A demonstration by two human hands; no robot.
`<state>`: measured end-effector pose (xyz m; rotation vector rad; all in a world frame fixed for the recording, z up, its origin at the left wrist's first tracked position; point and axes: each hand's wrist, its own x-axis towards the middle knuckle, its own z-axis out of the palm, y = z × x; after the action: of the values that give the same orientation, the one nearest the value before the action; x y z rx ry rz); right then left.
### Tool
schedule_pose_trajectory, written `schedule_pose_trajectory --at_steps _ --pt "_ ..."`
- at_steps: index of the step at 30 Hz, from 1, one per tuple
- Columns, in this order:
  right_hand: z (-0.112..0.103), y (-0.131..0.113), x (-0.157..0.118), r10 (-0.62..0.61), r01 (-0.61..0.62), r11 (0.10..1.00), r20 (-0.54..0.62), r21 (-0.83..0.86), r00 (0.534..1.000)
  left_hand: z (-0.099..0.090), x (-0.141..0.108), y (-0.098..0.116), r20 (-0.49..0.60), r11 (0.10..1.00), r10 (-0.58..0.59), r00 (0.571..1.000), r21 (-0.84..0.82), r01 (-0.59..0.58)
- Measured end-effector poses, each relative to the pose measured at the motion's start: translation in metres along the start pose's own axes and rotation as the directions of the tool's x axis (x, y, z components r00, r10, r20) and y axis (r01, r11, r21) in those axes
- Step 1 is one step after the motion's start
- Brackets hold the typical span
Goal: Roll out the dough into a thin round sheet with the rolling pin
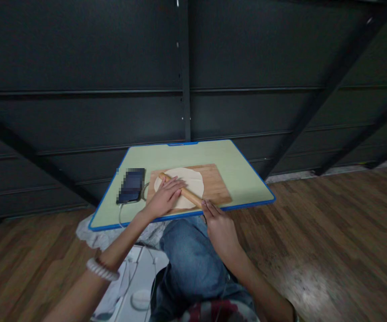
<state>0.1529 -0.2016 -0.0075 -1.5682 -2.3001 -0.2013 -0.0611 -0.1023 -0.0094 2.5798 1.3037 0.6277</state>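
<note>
A wooden rolling pin (191,196) lies slantwise across a thin, roundish sheet of dough (193,180). The dough rests on a wooden cutting board (218,183), with a crease or edge line at its right side. My left hand (165,197) holds the pin near its far left part, fingers laid over it and reaching above the dough. At the near right end, the fingers of my right hand (218,223) are closed around the pin, by the board's front edge. Parts of the pin and the dough are hidden under my left hand.
The board stands on a small pale green table (250,179) with a blue rim. Left of the board lies a blurred dark phone (131,185) with a white cable. Behind is a dark panelled wall (113,112); below, my knee in jeans (193,259) and a wooden floor (330,223).
</note>
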Motion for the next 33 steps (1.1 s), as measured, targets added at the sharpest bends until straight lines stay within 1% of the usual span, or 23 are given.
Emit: schedule_pose_trajectory --at_steps 6,10,12,16,19,22,27,30,33 --pt "0.006 -0.002 -0.013 -0.069 0.087 0.983 -0.116 0.163 0.991 0.002 -0.014 -0.004 -0.011 1.000 0.024 1.000 0.020 -0.024" --pt "0.013 -0.007 -0.018 -0.069 0.103 0.976 -0.175 0.193 0.982 0.002 -0.020 -0.003 0.000 0.998 0.028 1.000 0.060 -0.028" --pt "0.013 -0.011 -0.019 -0.070 0.094 0.983 -0.154 0.155 0.986 0.001 -0.023 -0.002 0.001 0.996 0.040 0.999 0.084 -0.040" --pt "0.010 -0.021 -0.017 -0.065 0.067 0.997 -0.046 0.032 0.997 0.000 -0.031 -0.003 0.007 0.986 0.033 0.999 0.162 -0.034" --pt "0.012 -0.023 -0.014 -0.056 0.056 0.998 -0.012 -0.005 0.998 0.000 -0.032 -0.005 0.021 0.972 0.033 0.999 0.231 -0.037" --pt "0.016 -0.022 -0.009 -0.030 0.030 0.999 -0.023 -0.019 0.999 -0.003 -0.022 -0.003 0.068 0.962 0.064 0.996 0.262 -0.080" --pt "0.019 -0.015 0.006 0.061 -0.063 0.998 -0.076 -0.019 0.995 -0.008 0.011 0.005 0.164 0.961 0.148 0.975 0.211 -0.181" --pt "0.018 -0.005 0.019 0.088 -0.089 0.996 -0.060 -0.014 0.994 -0.004 0.030 0.005 0.180 0.954 0.177 0.968 0.209 -0.214" --pt "0.019 0.009 0.031 0.090 -0.091 0.996 -0.033 -0.016 0.995 0.004 0.046 0.004 0.167 0.951 0.168 0.972 0.234 -0.204"
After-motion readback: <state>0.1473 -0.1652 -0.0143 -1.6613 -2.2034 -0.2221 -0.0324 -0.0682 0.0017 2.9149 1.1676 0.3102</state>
